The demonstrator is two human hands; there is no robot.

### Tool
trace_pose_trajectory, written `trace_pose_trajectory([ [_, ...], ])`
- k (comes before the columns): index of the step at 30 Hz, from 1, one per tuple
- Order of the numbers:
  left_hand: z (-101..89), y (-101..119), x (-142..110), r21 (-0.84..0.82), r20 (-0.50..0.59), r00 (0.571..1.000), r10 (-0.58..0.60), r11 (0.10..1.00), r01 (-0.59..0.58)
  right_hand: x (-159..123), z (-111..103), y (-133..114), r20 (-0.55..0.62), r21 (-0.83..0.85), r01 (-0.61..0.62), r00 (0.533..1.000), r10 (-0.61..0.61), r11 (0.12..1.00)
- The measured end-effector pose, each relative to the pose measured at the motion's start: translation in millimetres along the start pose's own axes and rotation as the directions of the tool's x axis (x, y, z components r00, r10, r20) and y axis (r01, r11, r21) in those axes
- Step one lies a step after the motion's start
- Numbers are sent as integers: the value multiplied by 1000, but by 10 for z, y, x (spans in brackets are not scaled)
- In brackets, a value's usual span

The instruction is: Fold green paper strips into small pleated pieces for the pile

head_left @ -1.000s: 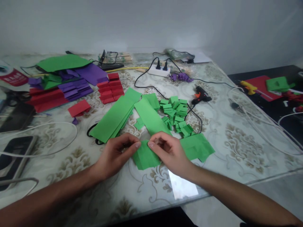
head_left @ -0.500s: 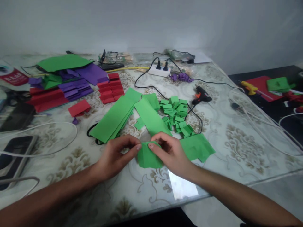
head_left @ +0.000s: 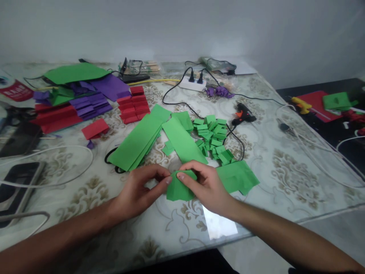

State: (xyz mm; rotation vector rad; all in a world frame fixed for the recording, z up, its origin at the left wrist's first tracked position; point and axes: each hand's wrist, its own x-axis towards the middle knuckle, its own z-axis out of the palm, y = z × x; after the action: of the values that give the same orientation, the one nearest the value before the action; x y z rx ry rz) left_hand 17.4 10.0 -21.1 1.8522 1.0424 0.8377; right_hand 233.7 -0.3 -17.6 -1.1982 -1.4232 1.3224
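Observation:
A creased piece of green paper [head_left: 179,190] is held up between my hands, just above the table's front part. My left hand [head_left: 145,187] pinches its upper left corner between thumb and index finger. From the other side, my right hand [head_left: 207,184] grips the top edge, thumb in front and fingers behind. Beyond them lie a stack of green paper strips [head_left: 137,142] and a single green strip [head_left: 185,140]. A pile of small folded green pieces [head_left: 212,137] sits to their right. Another green sheet [head_left: 238,177] is partly hidden behind my right hand.
A black glue gun [head_left: 243,114] rests at the right, its cable curling near the green pile. The white power strip [head_left: 192,84] has two plugs in it. Folded red paper [head_left: 134,106], purple paper [head_left: 91,106] and a phone [head_left: 19,190] are on the left.
My right thumb has shifted slightly left along the paper's top edge, and the upper edge looks more folded over. Both hands still hold the paper in nearly the same place.

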Motion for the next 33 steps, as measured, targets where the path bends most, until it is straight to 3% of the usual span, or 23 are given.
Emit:
trace_pose_trajectory([
  [8,-30,51,15,20,68,995,67,997,-68,-1,20,12,67,-21,85,994,-84,996],
  [17,-69,28,38,19,48,999,22,1000,-23,15,-16,-33,-24,-36,59,998,-60,998],
  [25,-7,39,50,-16,51,998,33,999,-32,6,30,15,60,-2,30,998,-30,1000],
  [33,-33,15,31,-26,53,999,13,1000,-12,9,36,25,49,29,-35,998,33,999],
])
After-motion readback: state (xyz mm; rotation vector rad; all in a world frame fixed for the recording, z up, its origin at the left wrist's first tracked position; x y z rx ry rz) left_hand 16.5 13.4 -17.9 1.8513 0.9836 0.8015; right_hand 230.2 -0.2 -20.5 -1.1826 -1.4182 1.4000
